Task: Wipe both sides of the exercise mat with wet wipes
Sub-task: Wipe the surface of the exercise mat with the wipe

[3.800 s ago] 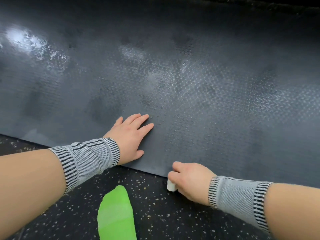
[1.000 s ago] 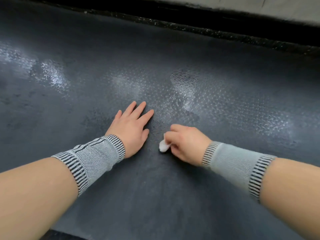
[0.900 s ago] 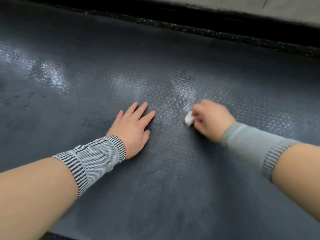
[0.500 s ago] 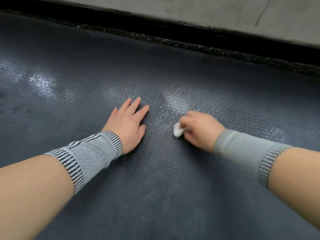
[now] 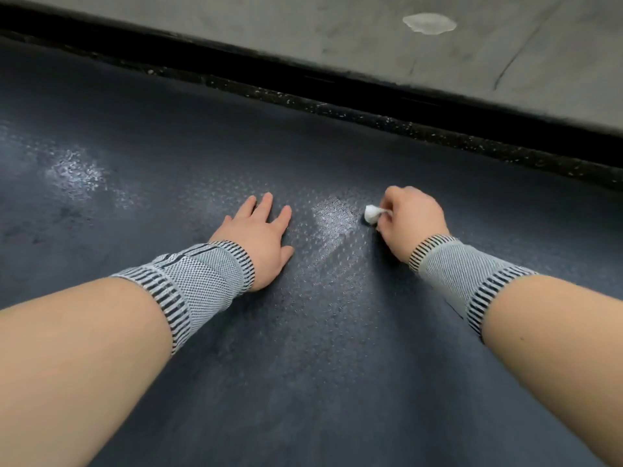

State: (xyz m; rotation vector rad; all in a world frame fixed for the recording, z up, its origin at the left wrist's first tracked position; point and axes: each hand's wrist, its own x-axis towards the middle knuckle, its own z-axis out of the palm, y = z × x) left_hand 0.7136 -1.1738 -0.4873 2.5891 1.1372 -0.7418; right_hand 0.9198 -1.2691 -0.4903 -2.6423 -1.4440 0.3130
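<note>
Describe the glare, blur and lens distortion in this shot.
Head view: pale glare patches on the wet mat, between the left hand and right hand and at far left; hands and wipe sharp; wide-angle lens swells the forearms near the bottom edge.

Black speckled rubber floor (image 5: 438, 131) strip along far edge. Beyond it, black baseboard (image 5: 303, 75), then grey concrete wall (image 5: 303, 28) w/ pale patch (image 5: 428, 23) & thin crack (image 5: 512, 59).

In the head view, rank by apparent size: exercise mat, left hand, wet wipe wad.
1. exercise mat, fills most of the view
2. left hand, flat on the mat
3. wet wipe wad, pinched by the right hand
</note>
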